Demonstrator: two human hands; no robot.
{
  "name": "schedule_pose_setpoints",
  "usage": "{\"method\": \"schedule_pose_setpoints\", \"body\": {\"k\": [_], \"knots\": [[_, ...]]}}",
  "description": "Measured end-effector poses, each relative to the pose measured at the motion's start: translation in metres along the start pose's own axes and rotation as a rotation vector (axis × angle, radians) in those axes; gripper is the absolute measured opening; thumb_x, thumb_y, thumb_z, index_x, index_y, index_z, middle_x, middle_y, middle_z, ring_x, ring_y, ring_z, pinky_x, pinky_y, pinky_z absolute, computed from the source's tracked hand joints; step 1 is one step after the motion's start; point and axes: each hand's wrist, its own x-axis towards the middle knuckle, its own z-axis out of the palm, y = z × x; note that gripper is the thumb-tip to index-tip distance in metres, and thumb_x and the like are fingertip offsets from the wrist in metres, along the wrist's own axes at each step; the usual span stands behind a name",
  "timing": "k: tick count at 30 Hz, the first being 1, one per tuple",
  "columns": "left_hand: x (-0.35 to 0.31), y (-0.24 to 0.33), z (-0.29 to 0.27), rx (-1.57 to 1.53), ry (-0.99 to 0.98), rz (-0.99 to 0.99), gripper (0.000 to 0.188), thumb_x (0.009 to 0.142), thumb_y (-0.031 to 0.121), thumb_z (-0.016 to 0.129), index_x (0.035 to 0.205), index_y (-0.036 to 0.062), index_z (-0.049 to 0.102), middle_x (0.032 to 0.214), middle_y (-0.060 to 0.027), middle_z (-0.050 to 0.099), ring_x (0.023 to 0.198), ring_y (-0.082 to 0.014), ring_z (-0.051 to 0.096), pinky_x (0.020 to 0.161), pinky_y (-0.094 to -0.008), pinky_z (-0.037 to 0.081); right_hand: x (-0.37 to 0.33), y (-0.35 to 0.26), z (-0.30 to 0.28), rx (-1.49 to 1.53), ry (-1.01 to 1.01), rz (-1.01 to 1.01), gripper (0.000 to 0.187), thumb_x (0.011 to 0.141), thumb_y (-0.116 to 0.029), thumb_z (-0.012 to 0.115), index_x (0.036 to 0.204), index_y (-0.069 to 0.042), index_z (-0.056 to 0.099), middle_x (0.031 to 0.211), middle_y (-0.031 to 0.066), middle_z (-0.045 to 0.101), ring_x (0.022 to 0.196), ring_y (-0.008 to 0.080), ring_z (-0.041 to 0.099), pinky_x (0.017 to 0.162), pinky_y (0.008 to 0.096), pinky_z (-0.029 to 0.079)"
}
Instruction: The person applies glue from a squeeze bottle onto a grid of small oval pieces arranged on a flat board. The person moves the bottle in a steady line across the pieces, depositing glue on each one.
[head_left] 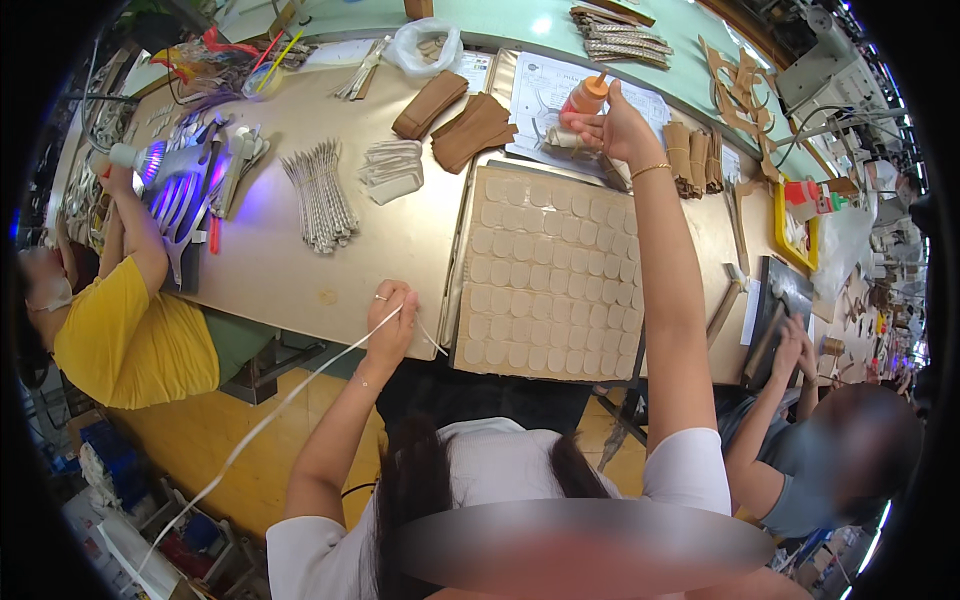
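Note:
Between the fingers of my left hand, closed near the table's front edge, passes a thin white cord. It runs from the lower left up to my hand, with a short length beyond it towards the board. At the far side, my right hand is at an orange squeeze bottle with a pointed nozzle. My thumb and fingers are apart on either side of it, fingers stretched out across its lower part. In front of me lies a brown board covered with rows of small beige rounded pieces.
Brown strip stacks, pale pieces and braided strips lie left of the board. Printed sheets are under the bottle. Co-workers sit left, in a yellow shirt, and right. A yellow tray stands right.

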Motion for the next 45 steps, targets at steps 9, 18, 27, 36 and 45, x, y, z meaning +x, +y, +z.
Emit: {"method": "schedule_pose_setpoints", "body": {"k": [9, 18, 27, 36, 45], "knots": [[0.001, 0.0, -0.003, 0.024, -0.025, -0.015, 0.031, 0.099, 0.018, 0.05, 0.078, -0.0025, 0.057, 0.081, -0.0147, 0.054, 0.073, -0.0296, 0.054, 0.067, -0.0379, 0.044, -0.076, -0.003, 0.001, -0.072, -0.176, -0.579, 0.044, 0.101, -0.018, 0.049, 0.141, -0.023, 0.031, 0.123, 0.0193, 0.053, 0.099, 0.031, 0.064, 0.079, 0.0379, 0.056], [0.001, -0.002, 0.004, 0.049, 0.036, -0.035, 0.032, 0.101, 0.021, 0.048, 0.081, -0.0014, 0.059, 0.078, -0.0123, 0.055, 0.069, -0.0258, 0.054, 0.063, -0.0346, 0.042, -0.221, 0.065, -0.018, -0.137, -0.078, -1.006, 0.078, 0.084, -0.01, 0.072, 0.147, -0.009, 0.026, 0.129, 0.0151, 0.053, 0.116, 0.0421, 0.058, 0.094, 0.0475, 0.053], [-0.003, 0.024, 0.008, -0.509, 0.194, -0.402, 0.032, 0.102, 0.021, 0.049, 0.109, -0.0065, 0.063, 0.092, -0.0091, 0.062, 0.078, -0.0165, 0.059, 0.078, -0.0303, 0.049, -0.278, 0.117, -0.034, -0.126, 0.089, -0.944, 0.091, 0.061, -0.045, 0.088, 0.128, 0.0, 0.046, 0.121, 0.0119, 0.057, 0.117, 0.0379, 0.058, 0.098, 0.0495, 0.051], [-0.021, 0.036, -0.019, -0.923, -0.067, -0.748, 0.028, 0.1, 0.02, 0.052, 0.108, -0.0046, 0.062, 0.082, -0.004, 0.06, 0.052, -0.0043, 0.041, 0.047, -0.0211, 0.032, -0.303, 0.159, -0.047, -0.646, 0.559, -0.994, 0.076, 0.061, -0.029, 0.092, 0.119, 0.003, 0.054, 0.118, 0.0134, 0.06, 0.104, 0.0221, 0.061, 0.095, 0.0336, 0.049], [-0.023, 0.046, -0.018, -0.357, -0.576, -0.878, 0.029, 0.097, 0.027, 0.057, 0.096, -0.001, 0.064, 0.079, -0.0084, 0.07, 0.037, -0.0015, 0.027, 0.035, -0.0208, 0.021, -0.284, 0.198, -0.054, 0.28, 0.65, -0.96, 0.082, 0.073, -0.059, 0.073, 0.129, -0.004, 0.048, 0.12, 0.0136, 0.061, 0.108, 0.022, 0.061, 0.095, 0.0397, 0.052]]}}
